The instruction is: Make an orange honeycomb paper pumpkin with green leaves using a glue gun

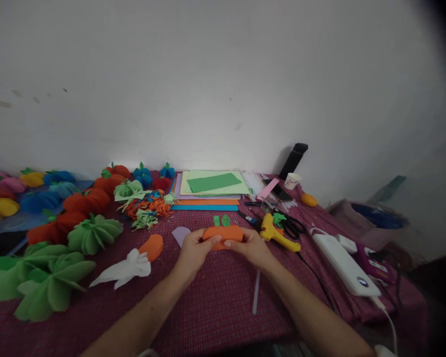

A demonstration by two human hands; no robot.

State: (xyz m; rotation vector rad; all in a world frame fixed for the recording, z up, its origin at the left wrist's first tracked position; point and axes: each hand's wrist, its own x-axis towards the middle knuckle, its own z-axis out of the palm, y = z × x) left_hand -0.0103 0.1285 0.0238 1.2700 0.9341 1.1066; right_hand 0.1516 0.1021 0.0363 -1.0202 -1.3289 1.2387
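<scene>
Between my two hands is a piece of orange paper (223, 232), gripped at both ends over the middle of the table. My left hand (197, 248) pinches its left end and my right hand (253, 247) its right end, with both thumbs on the near face. Just beyond the paper lie a small green paper leaf (226, 220) and a green strip piece (216, 220). A lilac paper piece (180, 235) rests beside my left hand. A yellow glue gun (277, 234) lies to the right of my right hand, and a glue stick (256, 292) lies below it.
Paper pumpkins (94, 233) in several colours crowd the left side. Nearby are paper scraps (144, 208), a white tissue (128, 267) and an orange paper piece (153, 246). Paper sheets (196, 198) lie at the back. Black scissors (295, 227), a white power bank (344, 263) and cables occupy the right.
</scene>
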